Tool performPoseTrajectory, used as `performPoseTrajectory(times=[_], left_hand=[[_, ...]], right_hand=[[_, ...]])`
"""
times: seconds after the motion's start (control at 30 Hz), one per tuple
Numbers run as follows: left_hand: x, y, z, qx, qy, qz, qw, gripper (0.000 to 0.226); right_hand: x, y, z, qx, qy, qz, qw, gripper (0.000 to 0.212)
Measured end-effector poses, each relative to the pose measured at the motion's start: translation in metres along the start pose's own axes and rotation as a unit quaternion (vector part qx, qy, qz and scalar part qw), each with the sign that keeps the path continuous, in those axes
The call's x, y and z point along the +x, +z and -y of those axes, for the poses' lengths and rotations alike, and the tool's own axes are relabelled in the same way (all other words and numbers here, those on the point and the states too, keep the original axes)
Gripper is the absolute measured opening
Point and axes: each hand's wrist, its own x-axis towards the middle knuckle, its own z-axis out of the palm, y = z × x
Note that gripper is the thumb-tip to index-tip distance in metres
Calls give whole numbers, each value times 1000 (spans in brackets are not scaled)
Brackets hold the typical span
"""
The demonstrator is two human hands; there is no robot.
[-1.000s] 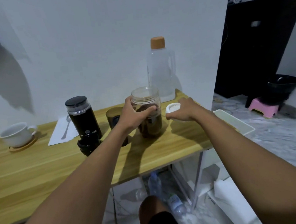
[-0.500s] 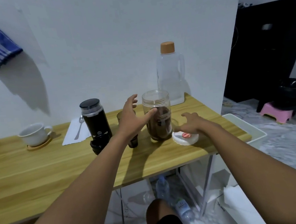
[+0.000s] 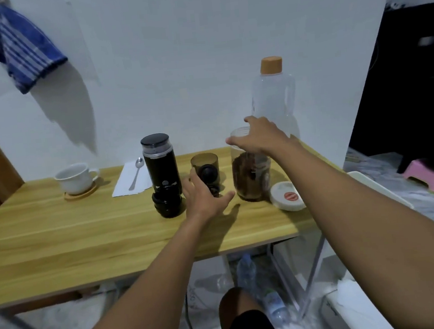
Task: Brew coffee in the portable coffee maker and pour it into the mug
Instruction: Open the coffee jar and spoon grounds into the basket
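The black portable coffee maker point(image 3: 161, 167) stands upright at the table's middle, with a black detached part point(image 3: 168, 203) in front of it. To its right, a smoky translucent cup point(image 3: 205, 165) holds a black piece. My left hand point(image 3: 204, 194) hovers just in front of this cup, fingers spread and holding nothing. The lidless coffee jar point(image 3: 251, 177) holds brown grounds. My right hand point(image 3: 258, 136) grips its rim from above. The jar's white lid point(image 3: 288, 196) lies on the table to its right. The white mug point(image 3: 75, 178) sits on a coaster at the far left.
A spoon point(image 3: 135, 172) lies on a white napkin behind the coffee maker. A clear water bottle point(image 3: 274, 97) with an orange cap stands at the wall behind the jar. The wooden table point(image 3: 59, 245) ends just right of the lid. A blue towel point(image 3: 19, 48) hangs on the wall.
My right hand put the lid down on the table and rose to the jar's rim. My left hand let go of the jar and dropped toward the smoky cup.
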Motion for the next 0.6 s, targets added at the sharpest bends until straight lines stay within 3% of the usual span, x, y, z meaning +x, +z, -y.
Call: performPoseTrajectory(times=[0.1, 0.3, 0.6], left_hand=[[1, 5, 4, -29, -38, -15, 999, 110], [6, 9, 11, -70, -86, -30, 993, 70], [5, -3, 7, -96, -50, -36, 993, 48]], right_hand=[[1, 7, -1, -29, 3, -18, 999, 82], [2, 10, -4, -39, 1, -18, 999, 81], [0, 7, -1, -34, -4, -23, 999, 79]])
